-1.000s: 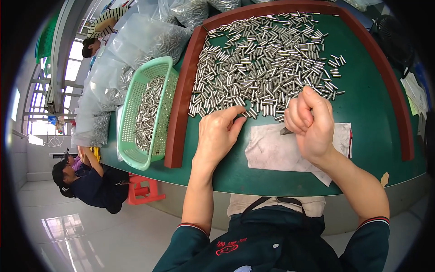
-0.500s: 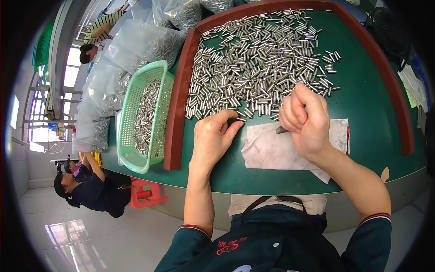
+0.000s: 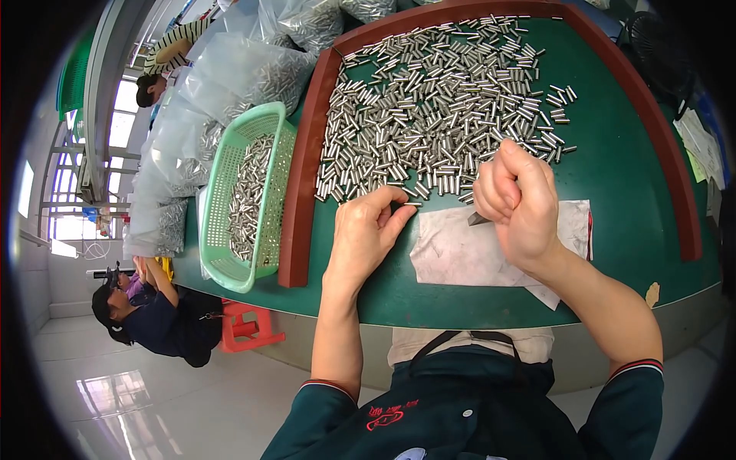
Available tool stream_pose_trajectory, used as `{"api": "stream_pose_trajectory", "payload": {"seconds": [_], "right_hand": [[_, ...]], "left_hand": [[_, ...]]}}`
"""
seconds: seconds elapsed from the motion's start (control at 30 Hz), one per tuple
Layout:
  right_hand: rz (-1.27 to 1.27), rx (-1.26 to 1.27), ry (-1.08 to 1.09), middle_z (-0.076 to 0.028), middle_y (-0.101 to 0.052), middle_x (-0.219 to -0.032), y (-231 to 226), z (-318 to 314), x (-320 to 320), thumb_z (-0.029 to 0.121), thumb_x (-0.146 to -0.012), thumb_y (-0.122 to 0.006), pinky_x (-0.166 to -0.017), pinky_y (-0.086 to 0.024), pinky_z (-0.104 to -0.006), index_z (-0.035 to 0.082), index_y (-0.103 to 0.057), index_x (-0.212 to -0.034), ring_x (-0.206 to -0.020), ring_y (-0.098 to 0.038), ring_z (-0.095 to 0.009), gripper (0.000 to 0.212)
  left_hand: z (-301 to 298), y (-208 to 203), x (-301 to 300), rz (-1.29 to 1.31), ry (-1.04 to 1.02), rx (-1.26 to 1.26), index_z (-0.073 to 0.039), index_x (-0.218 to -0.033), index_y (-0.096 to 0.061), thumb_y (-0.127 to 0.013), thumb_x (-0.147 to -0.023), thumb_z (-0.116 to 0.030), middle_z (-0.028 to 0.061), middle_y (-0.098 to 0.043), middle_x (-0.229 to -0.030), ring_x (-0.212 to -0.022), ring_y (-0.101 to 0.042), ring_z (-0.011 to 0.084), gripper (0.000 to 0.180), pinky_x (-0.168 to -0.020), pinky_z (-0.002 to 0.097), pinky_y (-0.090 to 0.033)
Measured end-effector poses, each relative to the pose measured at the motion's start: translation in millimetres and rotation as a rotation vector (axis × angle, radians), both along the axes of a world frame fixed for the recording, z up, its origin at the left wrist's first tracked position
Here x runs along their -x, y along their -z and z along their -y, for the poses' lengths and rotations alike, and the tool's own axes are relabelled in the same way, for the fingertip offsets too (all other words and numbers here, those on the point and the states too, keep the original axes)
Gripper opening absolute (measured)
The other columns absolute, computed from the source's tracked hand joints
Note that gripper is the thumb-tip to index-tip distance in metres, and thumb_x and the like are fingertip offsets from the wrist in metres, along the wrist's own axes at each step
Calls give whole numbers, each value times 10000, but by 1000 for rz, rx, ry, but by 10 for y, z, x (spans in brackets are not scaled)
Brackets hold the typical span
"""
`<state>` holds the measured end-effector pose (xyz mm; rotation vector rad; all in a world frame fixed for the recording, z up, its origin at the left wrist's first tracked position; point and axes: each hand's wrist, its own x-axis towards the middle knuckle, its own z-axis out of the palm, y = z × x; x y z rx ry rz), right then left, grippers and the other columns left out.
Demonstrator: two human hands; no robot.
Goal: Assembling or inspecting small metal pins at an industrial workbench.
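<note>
A large spread of short, shiny metal pins (image 3: 429,107) lies on the green tabletop (image 3: 598,130). At its near edge my left hand (image 3: 364,238) is closed in a pinch, with a single metal pin (image 3: 412,204) at the thumb and fingertip. My right hand (image 3: 517,203) is curled into a fist above a stained white cloth (image 3: 452,249). From under that fist sticks the end of a dark grey piece (image 3: 477,220); the rest of it is hidden in the palm.
A brown raised border (image 3: 300,192) frames the pins. Left of it stands a green plastic basket (image 3: 215,230) of pins, beside clear bags (image 3: 253,73) of metal parts. A seated person (image 3: 161,322) is at the far left near a red stool (image 3: 249,326); a black fan (image 3: 659,46) is far right.
My left hand has shifted very slightly to the right, and the pin at its fingertips now shows farther out. My right hand stays where it was.
</note>
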<state>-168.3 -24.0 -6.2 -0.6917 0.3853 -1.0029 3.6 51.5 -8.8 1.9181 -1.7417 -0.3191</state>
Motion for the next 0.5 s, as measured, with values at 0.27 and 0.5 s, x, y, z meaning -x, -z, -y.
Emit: {"api": "stream_pose_trajectory", "payload": {"seconds": [0.27,0.5], "right_hand": [[-24,15,-1,2,-294,-421,-5,-1,22,217,-868,-352,-372,-173,-221,91,-270,-476,-383,-206,-62,420],[-9,6,-2,6,-279,-416,5,0,-3,231,-877,-344,-365,-165,-226,98,-267,-476,-378,-196,-66,429]], "left_hand": [[-54,-37,-132,-1813,116,-265,-71,-731,-411,-557,-784,-91,53,-412,-746,-563,-299,53,156,-455,149,-283],[-32,36,-146,-1694,-13,-175,-18,-900,-546,-524,-809,-45,96,-570,-789,-536,-370,44,98,-468,158,-305]]}}
